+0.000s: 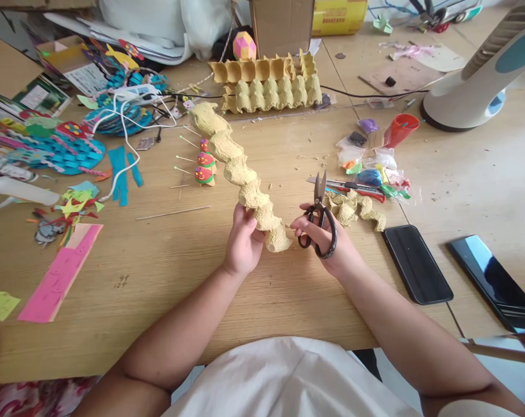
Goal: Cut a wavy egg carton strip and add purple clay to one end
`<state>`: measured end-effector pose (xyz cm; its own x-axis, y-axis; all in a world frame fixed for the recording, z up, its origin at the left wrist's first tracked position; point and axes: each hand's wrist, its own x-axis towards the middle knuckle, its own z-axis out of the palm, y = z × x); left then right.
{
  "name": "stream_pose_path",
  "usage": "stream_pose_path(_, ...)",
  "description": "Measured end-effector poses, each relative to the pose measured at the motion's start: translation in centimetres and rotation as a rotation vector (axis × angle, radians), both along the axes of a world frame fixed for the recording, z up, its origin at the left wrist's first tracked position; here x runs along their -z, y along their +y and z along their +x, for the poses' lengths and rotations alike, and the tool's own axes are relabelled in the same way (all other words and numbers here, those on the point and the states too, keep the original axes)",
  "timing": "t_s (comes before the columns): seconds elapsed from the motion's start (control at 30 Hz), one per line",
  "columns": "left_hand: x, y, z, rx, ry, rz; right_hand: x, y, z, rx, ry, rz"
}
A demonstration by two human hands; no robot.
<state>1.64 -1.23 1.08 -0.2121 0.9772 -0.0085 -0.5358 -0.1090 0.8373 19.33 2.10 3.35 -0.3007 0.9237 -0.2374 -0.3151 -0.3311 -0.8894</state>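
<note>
My left hand (245,243) is closed around the near end of a long, bumpy egg carton strip (240,171) of yellowish pulp. The strip slants away from me toward the back left. In my right hand (334,246) is a pair of black-handled scissors (318,202), blades pointing up and away. The fingertips of this hand come close to the strip's near end; whether they touch it I cannot tell. Cut carton scraps (353,208) lie just right of the scissors. Left of the strip stand small painted figures (205,168) in red, green and purple.
At the back are more egg carton pieces (277,92). Craft knives (358,188), bagged coloured clay (370,174) and a red cup (401,130) lie right, near two phones (418,263) and a white appliance (462,98). Pink paper (62,272) and blue woven crafts (58,150) are left.
</note>
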Motion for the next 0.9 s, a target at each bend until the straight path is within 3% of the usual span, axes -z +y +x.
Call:
stream_pose_path(0.1, 0.1, -0.1, 0.0, 0.060, 0.021, 0.015, 0.3, -0.1, 0.1, -0.034, -0.080, 0.051)
stream_pose_path(0.43, 0.6, -0.3, 0.4, 0.214, 0.113, 0.062, 0.6, 0.0, 0.1, -0.131, -0.010, 0.057)
stream_pose_path(0.7, 0.3, 0.0, 0.2, 0.198, -0.016, 0.025, -0.2, -0.3, 0.1, -0.163, 0.000, 0.104)
stream_pose_path(0.9, 0.1, 0.3, 0.1, 0.095, -0.034, -0.045, -0.5, -0.7, 0.0, -0.222, 0.005, 0.103)
